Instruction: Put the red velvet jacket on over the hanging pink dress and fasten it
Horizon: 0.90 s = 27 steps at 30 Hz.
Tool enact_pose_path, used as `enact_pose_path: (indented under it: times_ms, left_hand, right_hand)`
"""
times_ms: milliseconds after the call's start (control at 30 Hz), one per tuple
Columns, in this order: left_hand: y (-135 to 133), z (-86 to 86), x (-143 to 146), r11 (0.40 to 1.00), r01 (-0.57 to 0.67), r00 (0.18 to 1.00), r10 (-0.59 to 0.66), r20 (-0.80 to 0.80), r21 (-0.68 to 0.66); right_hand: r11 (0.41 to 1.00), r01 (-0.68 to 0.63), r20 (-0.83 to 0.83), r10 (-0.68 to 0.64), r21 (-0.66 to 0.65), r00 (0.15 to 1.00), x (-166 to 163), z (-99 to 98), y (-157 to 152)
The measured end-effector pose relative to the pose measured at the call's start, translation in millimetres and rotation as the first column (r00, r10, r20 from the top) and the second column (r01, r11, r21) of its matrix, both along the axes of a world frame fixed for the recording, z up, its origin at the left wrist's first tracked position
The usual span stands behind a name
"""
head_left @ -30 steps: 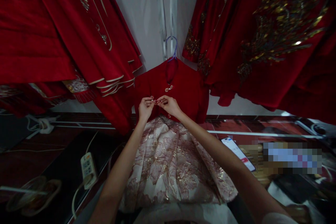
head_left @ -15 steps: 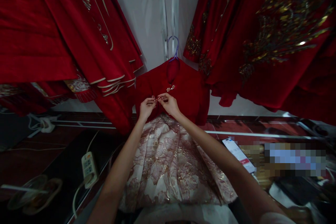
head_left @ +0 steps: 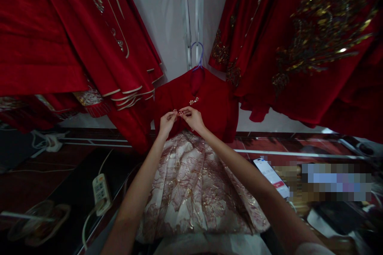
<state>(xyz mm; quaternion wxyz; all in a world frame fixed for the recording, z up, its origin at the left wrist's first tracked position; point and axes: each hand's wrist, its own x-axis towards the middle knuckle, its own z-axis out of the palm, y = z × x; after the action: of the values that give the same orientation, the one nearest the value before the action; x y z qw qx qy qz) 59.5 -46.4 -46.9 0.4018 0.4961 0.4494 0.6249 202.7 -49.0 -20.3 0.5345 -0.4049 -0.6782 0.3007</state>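
Left hand [head_left: 167,122] and right hand [head_left: 194,119] pinch the clasp [head_left: 178,114] on the top [head_left: 217,107]. Cloth appears soft, light; clasp likely delicate, best gripped by its ends.

Both arms [head_left: 239,161] stretch forward, hands [head_left: 166,123] [head_left: 194,120] close together, fingers [head_left: 171,115] pinched

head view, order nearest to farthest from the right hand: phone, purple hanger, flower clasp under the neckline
1. Flower clasp, just above the right hand
2. Purple hanger, farther up, near the picture's centre line
3. Phone, off to the lower right
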Motion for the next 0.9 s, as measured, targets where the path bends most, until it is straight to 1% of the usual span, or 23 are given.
enact_pose_path:
  times_ms: [167, 267, 433, 567, 733, 900]
  left_hand:
    - [-6, -0.5, 3, 1.000, -0.006, 1.000, 0.005, 0.017, 0.013]
    - [-8, -0.4, 3, 0.999, -0.007, 1.000, 0.007, -0.004, 0.031]
    - [-9, -0.2, 3, 0.996, -0.056, 0.997, 0.060, -0.047, 0.074]
    - [-9, 2.0, 2, 0.995, -0.033, 0.993, 0.044, -0.113, 0.096]
    - [-8, 2.7, -3, 0.995, 0.009, 0.988, 0.007, -0.156, 0.101]
    - [-5, 3.0, -11, 0.997, 0.022, 0.979, -0.006, -0.202, 0.078]
  right_hand:
    - [0.997, 0.079, -0.029, -0.079, 0.004, 0.996, -6, -1.0, -4]
    - [0.995, 0.087, -0.002, -0.087, 0.040, 0.996, -7, -1.8, -3]
    - [0.994, 0.094, 0.048, -0.097, 0.057, 0.994, -5, -4.0, 0]
    - [0.992, 0.109, 0.058, -0.113, 0.055, 0.992, -4, -3.8, -1]
    - [0.988, 0.121, 0.064, -0.127, 0.097, 0.990, -5, -2.3, -3]
    - [0.986, 0.119, 0.104, -0.131, 0.117, 0.986, -4, -3.1, -4]
